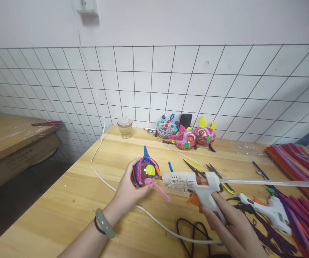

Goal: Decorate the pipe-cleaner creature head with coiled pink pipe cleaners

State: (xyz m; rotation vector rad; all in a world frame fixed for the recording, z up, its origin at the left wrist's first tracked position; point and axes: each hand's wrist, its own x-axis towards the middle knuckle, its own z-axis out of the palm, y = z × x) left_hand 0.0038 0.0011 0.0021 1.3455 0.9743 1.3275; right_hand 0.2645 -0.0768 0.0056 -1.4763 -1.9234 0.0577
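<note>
My left hand (pixel 129 186) is wrapped round a clear ball (pixel 143 167) partly covered with coloured pipe cleaners, a blue horn standing on top. On its front sit a yellow coil and a pink pipe cleaner (pixel 161 190), whose loose end sticks out to the lower right near my left thumb. In my right hand (pixel 228 225) is a white hot glue gun (pixel 189 181) with an orange trigger. Its nozzle points left and meets or nearly meets the ball beside the pink coil. A long clear glue stick (pixel 269 183) juts from its back.
Three decorated balls (pixel 186 138) and a phone (pixel 185 121) stand by the tiled wall, with a glass (pixel 124 128) to their left. Scissors (pixel 194 167), a second glue gun (pixel 269 211) and bundled pipe cleaners (pixel 299 168) lie right. A white cord (pixel 154 216) crosses the table.
</note>
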